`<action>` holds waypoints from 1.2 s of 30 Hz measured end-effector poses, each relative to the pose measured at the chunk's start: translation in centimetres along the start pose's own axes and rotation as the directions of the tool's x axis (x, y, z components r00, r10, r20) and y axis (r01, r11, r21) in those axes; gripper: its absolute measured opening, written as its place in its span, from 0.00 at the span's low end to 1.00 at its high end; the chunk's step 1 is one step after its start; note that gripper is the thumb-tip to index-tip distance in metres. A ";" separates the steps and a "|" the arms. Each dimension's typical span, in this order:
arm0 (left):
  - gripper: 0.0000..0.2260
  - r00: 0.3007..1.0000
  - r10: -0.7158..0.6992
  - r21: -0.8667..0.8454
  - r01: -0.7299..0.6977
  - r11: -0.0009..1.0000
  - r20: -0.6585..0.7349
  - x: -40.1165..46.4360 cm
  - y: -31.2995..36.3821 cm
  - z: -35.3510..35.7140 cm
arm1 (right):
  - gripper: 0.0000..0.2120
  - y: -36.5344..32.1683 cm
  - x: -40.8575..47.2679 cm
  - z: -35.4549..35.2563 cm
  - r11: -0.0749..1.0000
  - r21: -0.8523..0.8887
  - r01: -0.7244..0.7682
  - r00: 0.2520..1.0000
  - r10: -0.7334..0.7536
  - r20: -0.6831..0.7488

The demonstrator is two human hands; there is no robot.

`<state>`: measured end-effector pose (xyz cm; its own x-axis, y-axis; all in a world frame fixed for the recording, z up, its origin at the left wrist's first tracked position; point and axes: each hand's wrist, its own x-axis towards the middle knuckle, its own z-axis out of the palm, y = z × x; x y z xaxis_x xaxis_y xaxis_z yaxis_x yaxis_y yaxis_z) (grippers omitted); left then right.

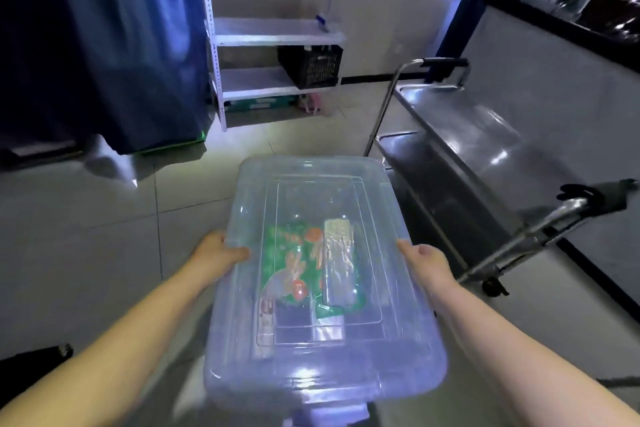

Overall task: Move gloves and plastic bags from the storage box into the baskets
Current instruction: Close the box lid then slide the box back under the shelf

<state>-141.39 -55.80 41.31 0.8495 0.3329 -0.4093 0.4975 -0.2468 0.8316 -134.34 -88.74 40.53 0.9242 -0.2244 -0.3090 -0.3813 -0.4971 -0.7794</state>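
Note:
A clear plastic storage box (408,350) with its lid on is carried above the tiled floor, in front of me. My left hand (216,253) grips its left rim and my right hand (424,262) grips its right rim. Through the lid I see a green printed packet (294,270) and a clear packet of pale gloves or bags (337,260), with more flat packets under them. A black basket (310,66) stands on the lower shelf of a white rack at the back.
The white shelf rack (277,33) stands against the far wall, with a blue curtain (104,45) to its left. A steel trolley (460,149) with a black handle stands to the right, close to the box. A wall runs along the right.

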 end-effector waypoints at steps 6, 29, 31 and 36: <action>0.09 0.999 0.038 0.050 -0.038 0.998 -0.008 14.2 7.0 -3.0 | 0.17 -9.3 11.8 4.2 0.998 0.046 -0.032 0.998 0.029 0.052; 0.11 0.953 -0.172 -0.127 0.144 0.981 -0.249 65.5 25.1 -10.7 | 0.25 -40.0 61.9 25.9 0.988 -0.139 0.068 0.975 -0.036 0.220; 0.13 0.950 -0.189 -0.148 0.155 0.977 -0.250 70.0 26.2 -11.9 | 0.26 -42.6 65.6 28.3 0.988 -0.143 0.063 0.971 -0.028 0.237; 0.10 0.959 -0.176 -0.138 0.148 0.979 -0.222 82.5 28.6 -15.0 | 0.26 -48.2 74.7 34.4 0.993 -0.120 0.018 0.969 0.012 0.245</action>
<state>-59.68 -21.78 36.94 0.6882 0.5646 -0.4557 0.5885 -0.0670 0.8057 -46.16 -52.70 36.29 0.8964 -0.0183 -0.4428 -0.3648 -0.5978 -0.7138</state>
